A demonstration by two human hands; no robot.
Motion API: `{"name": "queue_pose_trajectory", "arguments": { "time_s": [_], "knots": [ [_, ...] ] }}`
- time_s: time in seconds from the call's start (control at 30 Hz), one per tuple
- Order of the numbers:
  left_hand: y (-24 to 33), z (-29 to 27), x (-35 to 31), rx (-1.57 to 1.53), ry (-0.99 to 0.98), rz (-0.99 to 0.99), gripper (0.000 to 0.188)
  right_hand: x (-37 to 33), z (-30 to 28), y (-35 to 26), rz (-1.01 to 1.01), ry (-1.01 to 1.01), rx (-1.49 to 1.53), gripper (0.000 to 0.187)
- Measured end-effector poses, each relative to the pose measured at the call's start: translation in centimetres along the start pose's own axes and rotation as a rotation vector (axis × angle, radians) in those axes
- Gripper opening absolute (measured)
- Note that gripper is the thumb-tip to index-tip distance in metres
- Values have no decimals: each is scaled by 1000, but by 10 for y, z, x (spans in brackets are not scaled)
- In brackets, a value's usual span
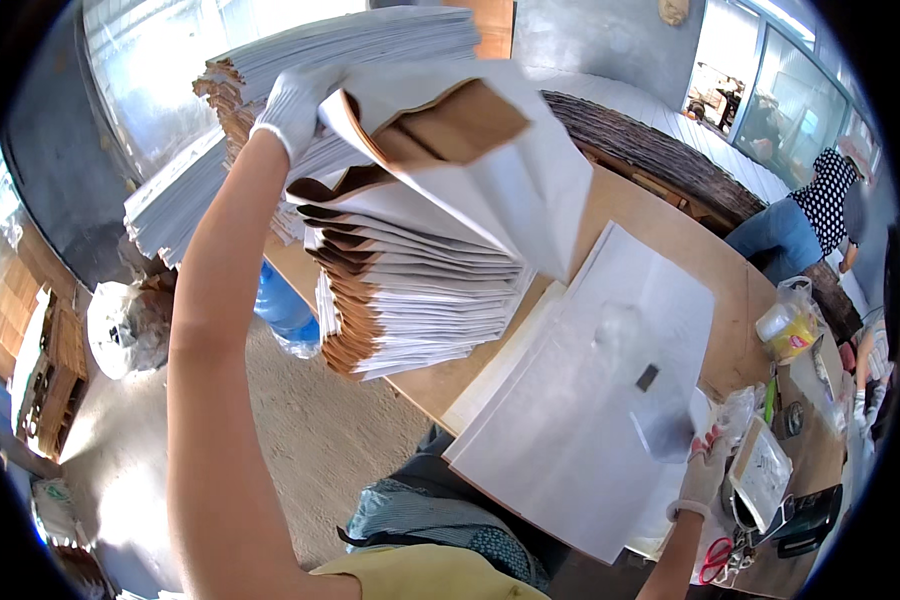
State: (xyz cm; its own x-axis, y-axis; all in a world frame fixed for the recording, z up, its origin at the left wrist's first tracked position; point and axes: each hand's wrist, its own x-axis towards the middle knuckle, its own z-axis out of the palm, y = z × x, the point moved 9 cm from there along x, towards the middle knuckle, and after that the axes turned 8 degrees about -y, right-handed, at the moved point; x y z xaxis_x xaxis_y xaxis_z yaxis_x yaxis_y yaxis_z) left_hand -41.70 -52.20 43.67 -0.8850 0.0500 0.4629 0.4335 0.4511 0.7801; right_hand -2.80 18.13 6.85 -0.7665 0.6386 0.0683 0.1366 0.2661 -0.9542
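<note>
My left hand (295, 112), in a white knit glove, is raised at the far left of the table and closed on the edge of a white paper bag (540, 170). The bag gapes and its brown inside shows. Under it lies a thick stack of folded white paper bags (430, 300) with brown open ends. My right hand (703, 472), gloved with reddish fingertips, is at the right edge of a flat white paper bag (590, 400). Its fingers are curled; a blurred greyish sheet-like shape is beside them, and what they hold is unclear.
Taller stacks of white paper bags (360, 45) stand behind my left hand. Red-handled scissors (715, 560), a white-topped container (760, 475) and a yellow-labelled tub (790, 330) crowd the table's right. A blue water bottle (282, 305) is left of the table. Two people work at the right.
</note>
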Motion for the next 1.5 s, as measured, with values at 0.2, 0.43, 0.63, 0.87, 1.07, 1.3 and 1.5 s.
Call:
{"name": "queue_pose_trajectory", "arguments": {
  "time_s": [0.2, 0.43, 0.63, 0.87, 1.07, 1.3, 1.5],
  "knots": [
    [-207, -40, -12, -166, 81, -409, 23, -75, 21, -45, -127, -119, -797, 60],
    [-116, -41, -122, 85, 608, -50, 30, -195, 54, -58, -328, -698, -1222, 84],
    [4, 177, -278, 418, -552, 490, 29, -193, 66, -88, -745, -874, -1247, 32],
    [-67, 345, -321, 137, -1056, 628, 11, -111, -25, -93, -132, -133, -454, 16],
    [-76, 356, -299, 119, -698, 141, 30, -100, -25, -14, 71, 455, 144, 53],
    [-101, 370, -313, 425, -534, 202, 37, -98, -1, 10, 129, 439, 106, 48],
    [-98, 379, -309, 586, -534, 241, 38, -70, 37, 33, 346, 145, -222, 38]
  ]
}}
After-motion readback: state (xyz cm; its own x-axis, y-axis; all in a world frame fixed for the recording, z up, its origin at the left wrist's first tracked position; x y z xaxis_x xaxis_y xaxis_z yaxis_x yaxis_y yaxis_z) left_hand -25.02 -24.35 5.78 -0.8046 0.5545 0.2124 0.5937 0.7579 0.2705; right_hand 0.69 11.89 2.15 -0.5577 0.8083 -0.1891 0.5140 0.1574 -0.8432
